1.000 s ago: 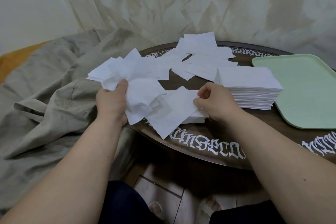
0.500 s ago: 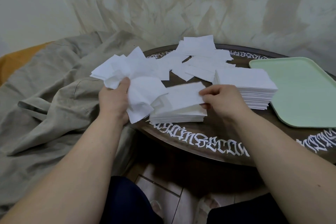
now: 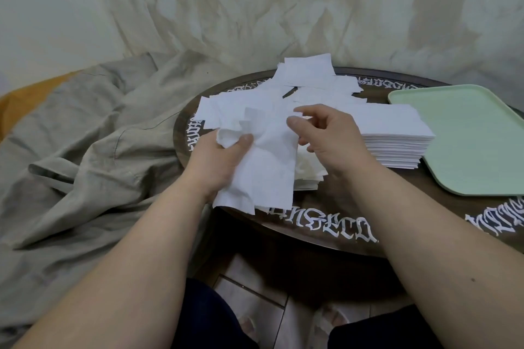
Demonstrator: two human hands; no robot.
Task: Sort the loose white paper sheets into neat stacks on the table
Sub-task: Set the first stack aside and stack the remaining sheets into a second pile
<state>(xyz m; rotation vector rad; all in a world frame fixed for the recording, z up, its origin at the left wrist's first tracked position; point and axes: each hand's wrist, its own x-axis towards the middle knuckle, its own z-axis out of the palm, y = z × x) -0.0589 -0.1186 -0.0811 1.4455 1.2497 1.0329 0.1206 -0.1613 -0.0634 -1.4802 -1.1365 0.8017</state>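
Observation:
My left hand (image 3: pixel 218 161) grips a crumpled bunch of loose white sheets (image 3: pixel 263 170) above the near left part of the round table (image 3: pixel 326 235). My right hand (image 3: pixel 331 139) is raised beside it, with thumb and forefinger at the bunch's upper right edge; whether they pinch a sheet is unclear. A low neat stack (image 3: pixel 310 178) lies under the bunch, mostly hidden. A taller neat stack (image 3: pixel 397 147) stands to the right. More loose sheets (image 3: pixel 312 76) lie scattered at the back of the table.
A pale green tray (image 3: pixel 467 136) lies on the table's right side, next to the tall stack. Rumpled grey cloth (image 3: pixel 85 150) covers the area left of the table. My feet show on the tiled floor under the near edge.
My right hand left the sheet on the low stack and rose to the bunch. My left hand brought the bunch right, over the low stack.

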